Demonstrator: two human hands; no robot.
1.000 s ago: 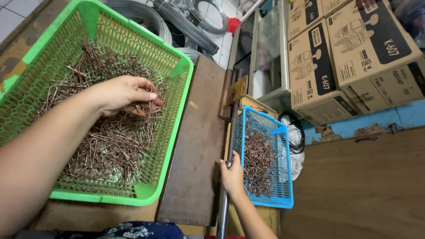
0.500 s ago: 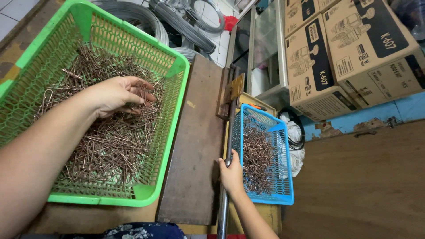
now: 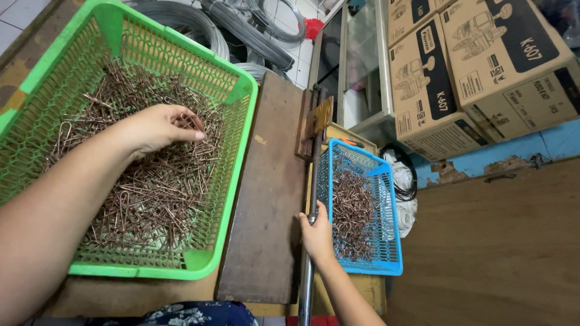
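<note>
Nearest, right of the wooden board [image 3: 266, 199], the right hand [image 3: 316, 232] wraps its fingers around a metal lever handle [image 3: 309, 241] running away from the body. Left of the board, the left hand [image 3: 158, 125] pinches copper wire pieces [image 3: 151, 187] lying directly beneath in the green basket [image 3: 235, 121].

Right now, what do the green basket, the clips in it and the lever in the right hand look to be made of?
Green basket: moulded plastic, going by the even bright colour and lattice walls. Clips: bent wire with a coppery, slightly shiny finish; probably copper-coated steel, though that is uncertain. Left hand rests among them. Lever: a round metal bar, dull grey, gripped by the right hand.
</note>
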